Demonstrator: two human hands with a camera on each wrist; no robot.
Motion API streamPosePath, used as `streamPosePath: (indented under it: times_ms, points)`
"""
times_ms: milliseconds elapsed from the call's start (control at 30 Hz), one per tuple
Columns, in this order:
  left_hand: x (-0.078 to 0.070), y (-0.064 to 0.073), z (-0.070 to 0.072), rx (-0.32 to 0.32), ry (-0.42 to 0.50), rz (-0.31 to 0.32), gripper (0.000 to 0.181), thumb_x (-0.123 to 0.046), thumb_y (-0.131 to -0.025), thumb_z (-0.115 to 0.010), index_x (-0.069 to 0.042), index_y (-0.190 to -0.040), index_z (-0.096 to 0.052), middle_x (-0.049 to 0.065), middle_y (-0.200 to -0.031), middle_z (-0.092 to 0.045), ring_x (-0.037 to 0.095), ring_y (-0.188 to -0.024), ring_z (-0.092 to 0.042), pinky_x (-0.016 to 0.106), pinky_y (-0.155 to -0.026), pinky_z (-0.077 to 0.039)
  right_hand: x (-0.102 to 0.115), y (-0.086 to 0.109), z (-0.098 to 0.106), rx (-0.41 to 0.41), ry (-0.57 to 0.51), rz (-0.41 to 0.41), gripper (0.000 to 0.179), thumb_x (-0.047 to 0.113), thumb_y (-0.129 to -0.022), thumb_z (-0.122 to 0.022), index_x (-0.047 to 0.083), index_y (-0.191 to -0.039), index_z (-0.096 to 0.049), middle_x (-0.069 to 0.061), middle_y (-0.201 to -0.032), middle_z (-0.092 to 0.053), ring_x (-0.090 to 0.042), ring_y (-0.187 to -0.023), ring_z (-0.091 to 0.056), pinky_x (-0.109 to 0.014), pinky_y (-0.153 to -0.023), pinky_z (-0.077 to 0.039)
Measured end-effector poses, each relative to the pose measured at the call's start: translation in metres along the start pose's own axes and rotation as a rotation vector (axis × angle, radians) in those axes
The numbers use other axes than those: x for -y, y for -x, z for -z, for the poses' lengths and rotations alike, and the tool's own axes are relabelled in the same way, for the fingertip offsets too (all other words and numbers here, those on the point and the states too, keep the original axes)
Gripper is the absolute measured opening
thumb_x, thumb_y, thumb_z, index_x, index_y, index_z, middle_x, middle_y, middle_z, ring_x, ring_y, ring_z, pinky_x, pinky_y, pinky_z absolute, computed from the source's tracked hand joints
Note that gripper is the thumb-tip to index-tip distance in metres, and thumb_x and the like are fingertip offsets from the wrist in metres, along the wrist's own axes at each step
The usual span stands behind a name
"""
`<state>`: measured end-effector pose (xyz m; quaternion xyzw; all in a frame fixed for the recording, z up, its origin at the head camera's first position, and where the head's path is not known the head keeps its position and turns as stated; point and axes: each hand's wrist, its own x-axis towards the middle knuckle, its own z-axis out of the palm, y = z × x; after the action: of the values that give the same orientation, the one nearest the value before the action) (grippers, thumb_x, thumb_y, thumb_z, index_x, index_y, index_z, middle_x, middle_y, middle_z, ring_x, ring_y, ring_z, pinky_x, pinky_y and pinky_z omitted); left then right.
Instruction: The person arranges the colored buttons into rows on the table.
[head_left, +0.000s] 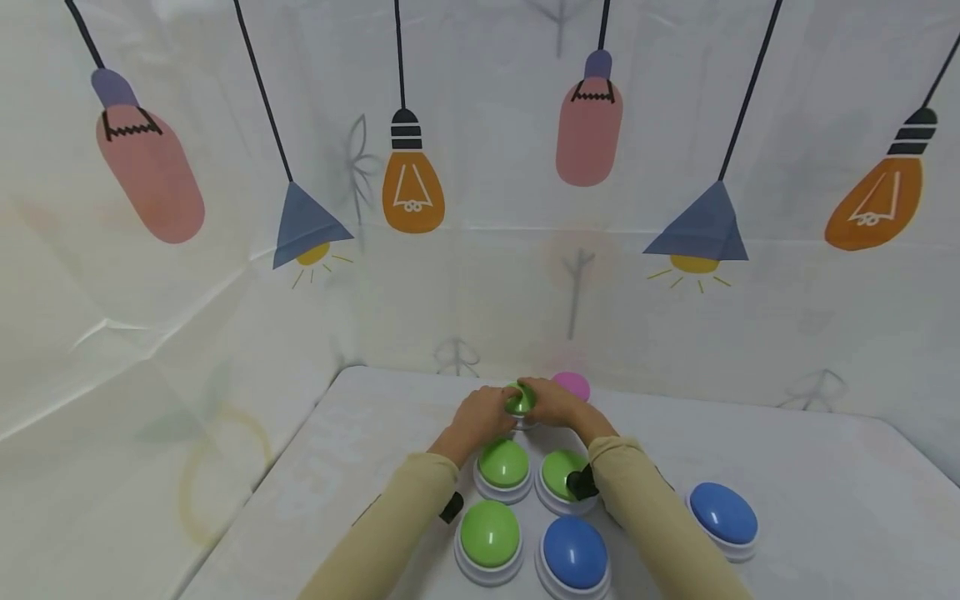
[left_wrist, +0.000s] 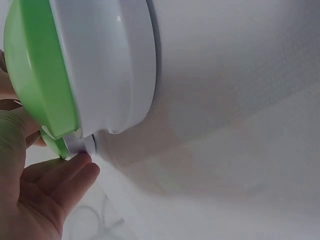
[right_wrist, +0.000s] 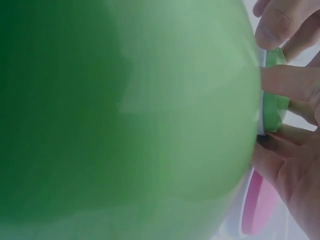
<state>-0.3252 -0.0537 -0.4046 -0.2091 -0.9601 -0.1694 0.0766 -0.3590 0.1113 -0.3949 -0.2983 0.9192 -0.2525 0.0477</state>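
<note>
At the far part of the white table, both hands are on one green domed push button (head_left: 521, 398) with a white base. My left hand (head_left: 483, 415) grips its left side, while my right hand (head_left: 553, 402) holds the right side, fingers curled around it. In the left wrist view the fingertips of the left hand (left_wrist: 45, 185) touch the white base low down. Fingers of the right hand (right_wrist: 300, 160) reach round the held button in the right wrist view. A pink button (head_left: 572, 384) sits just behind the right hand, partly hidden.
Nearer me stand three more green buttons, one left (head_left: 503, 463), one right (head_left: 558, 472) partly covered by a black wrist piece, one in front (head_left: 490, 533). A blue button (head_left: 575, 552) is beside the front one; another blue button (head_left: 723, 512) stands right. A patterned sheet (head_left: 495, 283) hangs behind.
</note>
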Motion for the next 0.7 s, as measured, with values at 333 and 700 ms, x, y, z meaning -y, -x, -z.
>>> streamPosePath:
  times_ms: [333,700]
  points:
    - [-0.0019,-0.0005,-0.0013,-0.015,0.004,0.008,0.047,-0.017,-0.082,-0.078,-0.014,-0.128,-0.066,0.011,-0.105,-0.072,0.028,-0.092,-0.068,0.037,-0.078,-0.056,0.0024,0.0028,0.0004,-0.009,0.035,0.003,0.072,0.001,-0.072,-0.075,-0.014,-0.136,-0.045,-0.032,-0.132,-0.055,-0.047,-0.125,-0.05,-0.056,-0.109,-0.038]
    - [-0.0008,-0.0008,-0.0038,-0.046,-0.024,0.006,0.049,-0.012,-0.078,-0.076,-0.014,-0.126,-0.066,0.012,-0.1,-0.067,0.027,-0.081,-0.065,0.037,-0.071,-0.056,0.0051,0.0057,-0.0013,-0.039,0.053,0.011,0.067,0.002,-0.074,-0.078,-0.014,-0.132,-0.049,-0.031,-0.125,-0.059,-0.046,-0.119,-0.055,-0.056,-0.105,-0.042]
